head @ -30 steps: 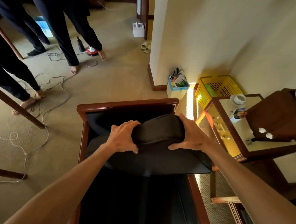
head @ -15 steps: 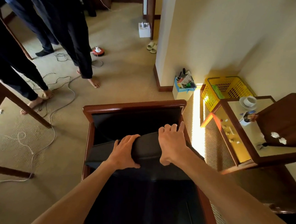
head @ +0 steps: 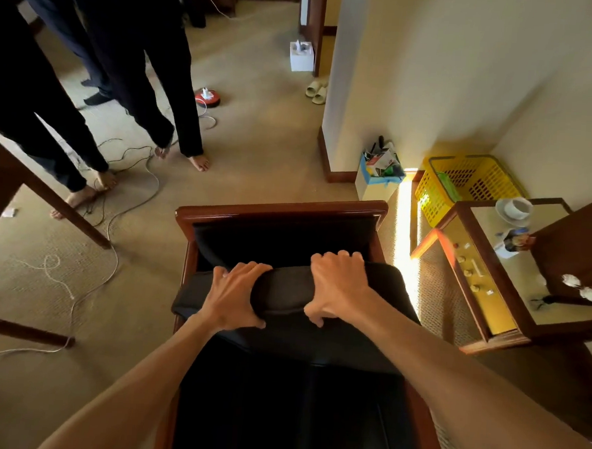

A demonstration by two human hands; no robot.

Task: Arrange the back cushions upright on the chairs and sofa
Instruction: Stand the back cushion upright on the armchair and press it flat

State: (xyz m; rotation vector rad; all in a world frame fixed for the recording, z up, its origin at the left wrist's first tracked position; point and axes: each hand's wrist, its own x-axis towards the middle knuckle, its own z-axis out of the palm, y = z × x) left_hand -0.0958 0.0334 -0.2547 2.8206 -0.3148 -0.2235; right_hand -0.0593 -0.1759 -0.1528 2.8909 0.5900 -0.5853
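A dark back cushion [head: 286, 292] leans in a wooden-framed armchair [head: 281, 208] right below me, its top edge tipped toward me and away from the chair's dark backrest. My left hand [head: 237, 295] grips the cushion's top edge on the left, fingers curled over it. My right hand [head: 339, 288] grips the same edge on the right, with the fingers hooked behind the cushion. The seat beneath is black and in shadow.
A wooden side table [head: 511, 270] with a cup and saucer [head: 515, 208] stands to the right, a yellow basket [head: 468, 182] and a small box of items [head: 379, 177] by the wall. People's legs [head: 150, 89] and loose cables [head: 116, 215] occupy the carpet to the left.
Both hands have slid along the cushion's top edge; the right hand moved from its side to hook over the top. The cushion has dropped lower into the chair. The people stepped closer.
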